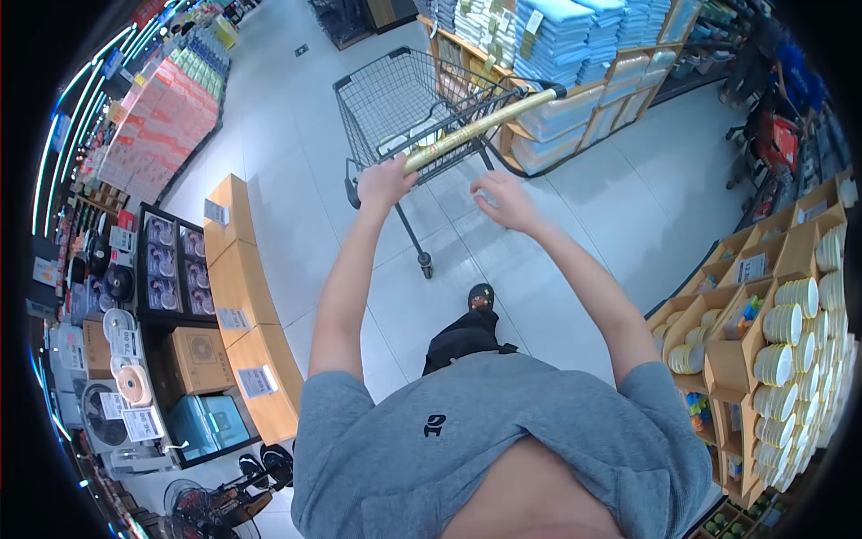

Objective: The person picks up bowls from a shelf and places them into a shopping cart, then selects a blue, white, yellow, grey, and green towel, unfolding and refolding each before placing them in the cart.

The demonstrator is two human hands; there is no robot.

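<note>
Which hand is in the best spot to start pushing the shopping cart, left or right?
Probably the left. The left hand is already on one end of the gold handle. The right hand is off it, fingers loosely curled, so it would have to reach forward first.

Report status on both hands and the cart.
Left hand on cart handle, near its left end. Right hand empty, off the handle. Stacked blue cloths close along the right.

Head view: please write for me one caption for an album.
Left hand on the golden handle of a wire shopping cart, right hand off it, near folded blue cloths.
</note>
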